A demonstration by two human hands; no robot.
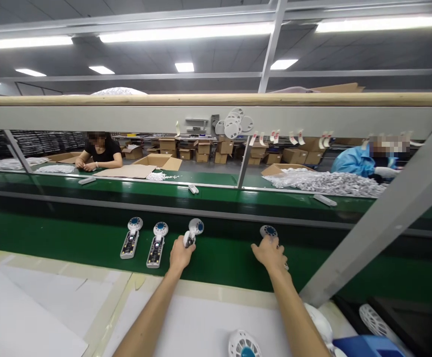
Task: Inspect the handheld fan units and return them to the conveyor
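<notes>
Two white handheld devices with round blue-centred heads and exposed circuit boards, one (130, 244) and another (155, 252), lie side by side on the green belt (223, 258). Just right of them, my left hand (181, 253) is closed round the body of a similar device (196, 226), its round head pointing away. Farther right, my right hand (271, 254) is over another such device (268, 231), thumb and fingers spread; most of that device is hidden beneath the palm.
A slanted metal post (372, 218) rises at my right. A white vented round part (244, 344) lies on the near table (201, 317), with a blue object (368, 346) at lower right. Two people sit across the line, beside boxes and piles of white parts (323, 182).
</notes>
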